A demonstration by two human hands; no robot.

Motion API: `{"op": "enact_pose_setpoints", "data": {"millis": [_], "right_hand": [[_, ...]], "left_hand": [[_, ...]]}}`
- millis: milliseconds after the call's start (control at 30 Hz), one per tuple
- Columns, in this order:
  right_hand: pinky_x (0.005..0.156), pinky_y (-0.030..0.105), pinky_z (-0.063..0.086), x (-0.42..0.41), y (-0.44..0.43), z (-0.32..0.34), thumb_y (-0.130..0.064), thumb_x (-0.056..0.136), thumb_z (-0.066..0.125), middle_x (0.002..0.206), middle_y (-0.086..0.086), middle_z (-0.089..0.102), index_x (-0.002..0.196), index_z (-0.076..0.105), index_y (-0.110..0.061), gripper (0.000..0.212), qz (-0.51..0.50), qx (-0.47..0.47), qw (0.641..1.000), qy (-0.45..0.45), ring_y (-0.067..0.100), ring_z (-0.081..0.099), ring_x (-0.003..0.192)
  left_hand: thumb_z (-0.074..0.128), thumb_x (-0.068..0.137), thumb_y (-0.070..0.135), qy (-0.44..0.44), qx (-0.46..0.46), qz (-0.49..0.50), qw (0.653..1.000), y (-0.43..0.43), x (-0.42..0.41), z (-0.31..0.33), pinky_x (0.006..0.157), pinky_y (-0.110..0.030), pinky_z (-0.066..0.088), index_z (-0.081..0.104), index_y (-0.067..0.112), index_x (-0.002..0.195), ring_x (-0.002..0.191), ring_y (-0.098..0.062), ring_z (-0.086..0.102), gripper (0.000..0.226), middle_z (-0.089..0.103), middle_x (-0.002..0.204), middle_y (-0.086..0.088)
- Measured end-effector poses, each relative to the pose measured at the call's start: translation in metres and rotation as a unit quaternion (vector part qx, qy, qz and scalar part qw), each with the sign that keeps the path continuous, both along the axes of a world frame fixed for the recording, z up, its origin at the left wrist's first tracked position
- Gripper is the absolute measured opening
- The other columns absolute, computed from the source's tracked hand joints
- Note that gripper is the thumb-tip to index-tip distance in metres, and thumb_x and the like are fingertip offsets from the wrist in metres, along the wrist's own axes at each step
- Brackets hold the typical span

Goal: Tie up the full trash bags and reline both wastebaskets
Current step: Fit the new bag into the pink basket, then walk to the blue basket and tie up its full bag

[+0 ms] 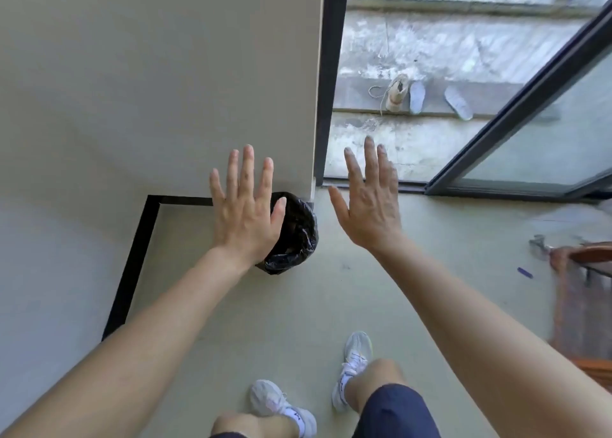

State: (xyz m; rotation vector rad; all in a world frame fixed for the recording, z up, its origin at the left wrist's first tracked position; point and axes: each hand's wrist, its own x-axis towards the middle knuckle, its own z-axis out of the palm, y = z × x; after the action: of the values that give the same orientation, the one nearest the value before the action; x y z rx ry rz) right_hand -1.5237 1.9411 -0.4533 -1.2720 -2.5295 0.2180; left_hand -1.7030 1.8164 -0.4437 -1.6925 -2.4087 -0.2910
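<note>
A small wastebasket lined with a black trash bag (296, 235) stands on the floor against the corner of the pale wall, by the door frame. My left hand (243, 207) is stretched out flat in front of it, fingers spread, covering the basket's left side and holding nothing. My right hand (369, 199) is raised to the right of the basket, fingers straight and spread, also empty. Neither hand touches the bag. Only one wastebasket is in view.
A pale wall (149, 89) with a black skirting stands to the left. An open glass door (536, 139) leads to a concrete balcony holding a shoe (395, 94) and two insoles. A wooden chair (586, 298) stands at the right. My feet in white sneakers (352, 368) stand below.
</note>
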Motion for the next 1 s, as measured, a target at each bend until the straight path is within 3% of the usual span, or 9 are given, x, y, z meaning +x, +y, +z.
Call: {"op": "enact_pose_setpoints", "data": {"millis": [267, 400, 600, 667, 767, 833, 1000], "right_hand": [[0.119, 0.059, 0.015, 0.098, 0.057, 0.276, -0.050, 0.098, 0.045, 0.165, 0.018, 0.008, 0.155, 0.024, -0.013, 0.071, -0.053, 0.133, 0.990, 0.016, 0.039, 0.008, 0.151], [0.120, 0.056, 0.015, 0.141, 0.055, 0.366, -0.053, 0.098, 0.039, 0.164, 0.019, 0.012, 0.156, 0.020, -0.013, 0.073, -0.111, 0.215, 0.970, 0.019, 0.038, 0.013, 0.150], [0.120, 0.052, 0.013, 0.236, -0.036, 0.390, -0.051, 0.100, 0.040, 0.165, 0.017, 0.010, 0.158, 0.020, -0.014, 0.071, -0.241, 0.266, 0.933, 0.036, 0.036, 0.014, 0.150], [0.118, 0.056, 0.019, 0.282, -0.084, 0.375, -0.048, 0.099, 0.045, 0.164, 0.018, 0.016, 0.156, 0.026, -0.013, 0.070, -0.290, 0.260, 0.921, 0.000, 0.037, 0.020, 0.149], [0.117, 0.059, 0.022, 0.363, -0.170, 0.363, -0.048, 0.097, 0.045, 0.164, 0.017, 0.017, 0.157, 0.022, -0.017, 0.072, -0.359, 0.229, 0.901, -0.078, 0.037, 0.021, 0.149], [0.117, 0.060, 0.020, 0.417, -0.235, 0.367, -0.045, 0.097, 0.048, 0.162, 0.019, 0.021, 0.157, 0.023, -0.015, 0.071, -0.427, 0.227, 0.871, -0.090, 0.039, 0.024, 0.148], [0.114, 0.059, 0.028, 0.540, -0.424, 0.408, -0.044, 0.097, 0.051, 0.158, 0.023, 0.029, 0.153, 0.033, -0.011, 0.068, -0.602, 0.246, 0.749, -0.122, 0.041, 0.032, 0.143]], "left_hand": [[0.028, 0.100, 0.049, 0.076, 0.116, -0.130, 0.982, 0.078, 0.048, 0.296, 0.116, -0.063, 0.011, 0.016, 0.012, 0.156, 0.151, -0.035, 0.006, 0.067, 0.005, 0.164, -0.017], [0.028, 0.102, 0.048, 0.084, 0.203, -0.161, 0.962, 0.089, 0.078, 0.387, 0.117, -0.062, 0.011, 0.020, 0.012, 0.155, 0.150, -0.035, 0.010, 0.065, 0.011, 0.163, -0.017], [0.031, 0.103, 0.048, 0.047, 0.276, -0.262, 0.924, 0.068, 0.156, 0.408, 0.118, -0.057, 0.012, 0.022, 0.008, 0.155, 0.150, -0.034, 0.011, 0.065, 0.015, 0.162, -0.019], [0.028, 0.103, 0.048, 0.002, 0.260, -0.315, 0.913, 0.059, 0.198, 0.396, 0.118, -0.056, 0.012, 0.019, 0.007, 0.155, 0.150, -0.034, 0.009, 0.067, 0.012, 0.162, -0.020], [0.031, 0.100, 0.048, -0.067, 0.217, -0.424, 0.877, 0.036, 0.287, 0.382, 0.118, -0.058, 0.011, 0.020, 0.007, 0.154, 0.151, -0.033, 0.006, 0.068, 0.009, 0.163, -0.018], [0.032, 0.099, 0.049, -0.092, 0.197, -0.491, 0.844, 0.010, 0.357, 0.384, 0.118, -0.059, 0.012, 0.023, 0.007, 0.154, 0.151, -0.033, 0.007, 0.069, 0.011, 0.163, -0.018], [0.031, 0.100, 0.049, -0.139, 0.176, -0.627, 0.746, -0.097, 0.529, 0.424, 0.119, -0.056, 0.011, 0.020, 0.010, 0.155, 0.151, -0.032, 0.008, 0.068, 0.011, 0.163, -0.016]]}}
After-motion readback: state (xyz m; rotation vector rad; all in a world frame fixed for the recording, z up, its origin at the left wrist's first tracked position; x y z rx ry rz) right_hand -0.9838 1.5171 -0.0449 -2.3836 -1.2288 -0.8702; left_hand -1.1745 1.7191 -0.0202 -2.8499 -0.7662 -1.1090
